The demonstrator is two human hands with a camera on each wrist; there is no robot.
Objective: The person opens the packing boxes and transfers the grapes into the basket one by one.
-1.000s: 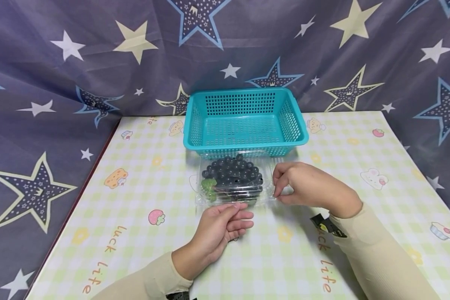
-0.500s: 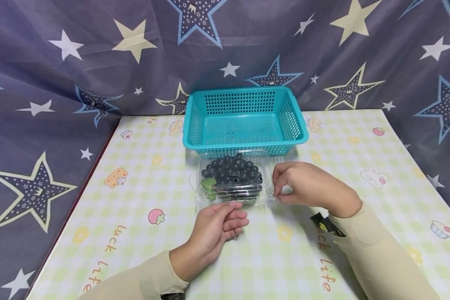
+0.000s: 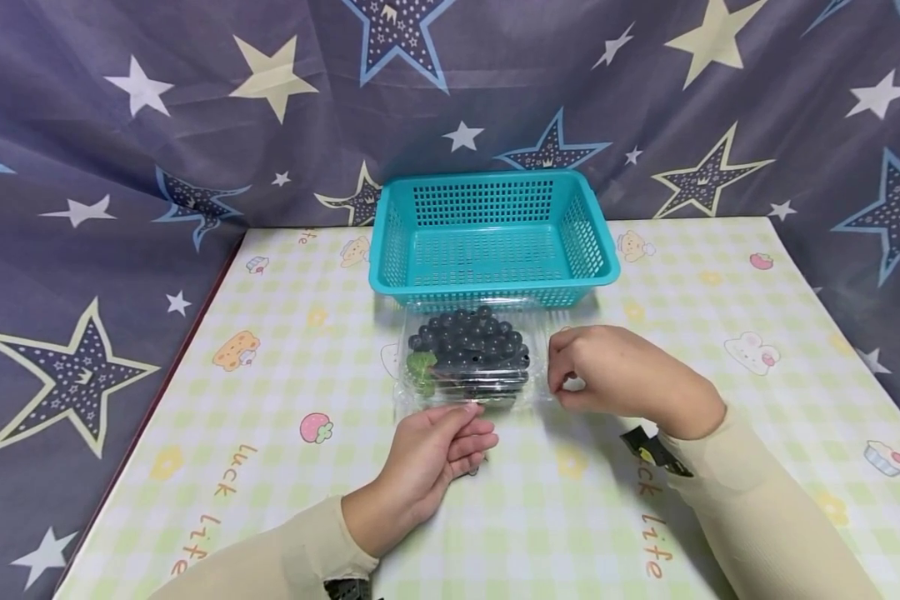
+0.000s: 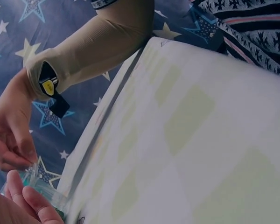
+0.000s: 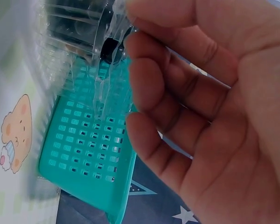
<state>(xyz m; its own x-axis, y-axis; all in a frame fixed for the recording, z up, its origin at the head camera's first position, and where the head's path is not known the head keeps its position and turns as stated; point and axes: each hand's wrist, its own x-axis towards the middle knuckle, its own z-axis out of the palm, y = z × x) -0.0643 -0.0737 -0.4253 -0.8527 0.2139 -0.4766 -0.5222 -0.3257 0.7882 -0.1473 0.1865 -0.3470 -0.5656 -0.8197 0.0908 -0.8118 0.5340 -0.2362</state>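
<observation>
A clear plastic clamshell box (image 3: 537,340) lies in the middle of the table in the head view. Inside it is a bunch of dark grapes (image 3: 468,337) with a green leaf (image 3: 422,369) at the left front. My right hand (image 3: 607,367) pinches the box's edge at its right front corner; in the right wrist view, crinkled clear plastic (image 5: 107,86) runs beside the curled fingers. At the middle of the front rim, my left hand (image 3: 427,458) has the thumb and index finger together on the edge, the other fingers loosely bent below.
A teal plastic basket (image 3: 495,292) with nothing in it stands right behind the box, against the star-patterned curtain (image 3: 217,133). The table wears a checked cloth (image 3: 262,400) with cartoon prints. Its left edge drops off beside the curtain.
My left hand has slid slightly left along the front rim. The right hand keeps its pinch at the corner, and the box stays about where it was.
</observation>
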